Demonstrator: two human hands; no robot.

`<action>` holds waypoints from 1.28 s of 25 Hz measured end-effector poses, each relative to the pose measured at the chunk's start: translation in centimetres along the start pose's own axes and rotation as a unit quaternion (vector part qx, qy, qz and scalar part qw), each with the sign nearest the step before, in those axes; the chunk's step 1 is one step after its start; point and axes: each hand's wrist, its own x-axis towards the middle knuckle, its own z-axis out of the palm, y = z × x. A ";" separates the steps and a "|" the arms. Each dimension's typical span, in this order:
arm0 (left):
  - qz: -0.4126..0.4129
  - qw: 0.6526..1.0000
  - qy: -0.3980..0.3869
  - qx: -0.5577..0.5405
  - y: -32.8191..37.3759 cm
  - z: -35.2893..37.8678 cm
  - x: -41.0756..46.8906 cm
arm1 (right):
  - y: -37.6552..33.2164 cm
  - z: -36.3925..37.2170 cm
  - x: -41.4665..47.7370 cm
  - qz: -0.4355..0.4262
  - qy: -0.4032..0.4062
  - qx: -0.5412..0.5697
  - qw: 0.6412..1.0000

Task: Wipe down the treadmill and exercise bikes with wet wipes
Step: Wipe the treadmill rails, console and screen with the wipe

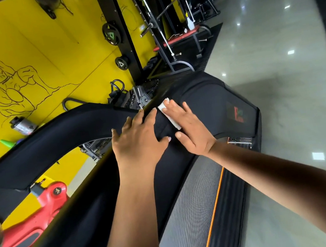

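**Wiping the Treadmill Motor Hood: Hand and Wipe Position**

Head view. Both hands lie on the black motor hood of the treadmill, at its end away from the running belt.

The right hand presses the wet wipe flat against the hood. Its fingers are straight and spread, not curled round the wipe.

The left hand rests on the hood just beside the wipe, fingers straight, holding nothing.

The wipe is a white, folded strip. It lies under the right index finger, on the side facing the left hand. One corner shows past the fingertips. Its long axis runs along the fingers, pointing away from the belt.

Judgement: the right hand is placed to drive the next stroke. The hood's logo side, to the right of that hand, probably remains to be wiped.
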 end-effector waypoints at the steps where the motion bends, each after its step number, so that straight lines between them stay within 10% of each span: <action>1: 0.002 1.000 0.000 0.003 0.4 0.1 0.5 | 1.2 -0.2 0.1 0.027 0.013 0.005 1.000; 6: 0.003 1.000 0.005 0.008 2.2 0.5 3.6 | 5.3 -1.0 2.3 0.223 0.087 0.055 0.969; 12: 0.011 1.000 -0.015 0.016 4.5 1.3 7.1 | 6.8 -1.1 0.7 0.065 0.035 0.004 0.997; 18: 0.022 0.999 -0.034 0.016 6.5 2.0 10.5 | 13.7 -2.9 3.9 0.367 0.063 0.083 0.924; 25: 0.026 0.999 -0.032 0.030 9.1 3.0 14.1 | 12.1 -1.9 1.1 0.141 0.069 0.060 0.986; 32: 0.050 0.996 0.035 0.068 10.1 4.8 14.8 | 20.2 -4.4 3.4 0.452 0.060 0.079 0.886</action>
